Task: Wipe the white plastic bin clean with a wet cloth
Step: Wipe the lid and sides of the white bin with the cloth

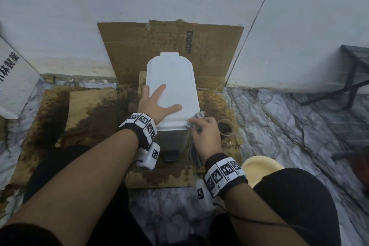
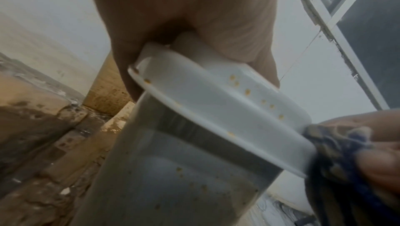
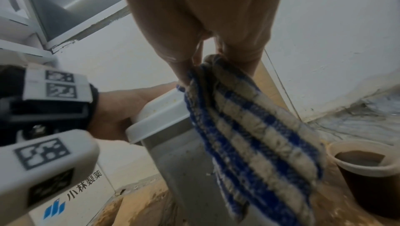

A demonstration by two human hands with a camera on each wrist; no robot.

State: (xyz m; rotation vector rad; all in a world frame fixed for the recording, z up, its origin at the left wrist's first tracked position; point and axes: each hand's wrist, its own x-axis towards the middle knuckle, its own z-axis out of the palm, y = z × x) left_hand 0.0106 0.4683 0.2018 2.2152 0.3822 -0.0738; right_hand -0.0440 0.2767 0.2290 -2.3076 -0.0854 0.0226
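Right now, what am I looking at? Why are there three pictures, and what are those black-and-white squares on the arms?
There is no machine here, just a person's two bare hands. The big picture comes from a camera worn on the person's head, looking down. The other two pictures come from small cameras worn on each wrist, next to the wrist bands with the checkered squares.

The left hand lies flat on the lid of the white bin. The right hand grips a blue-striped cloth and holds it against the lid's near corner.

The bin stands on stained brown cardboard beside a wall. Next to it is a paper cup of brown liquid. Small yellowish spots still show on the lid's edge.
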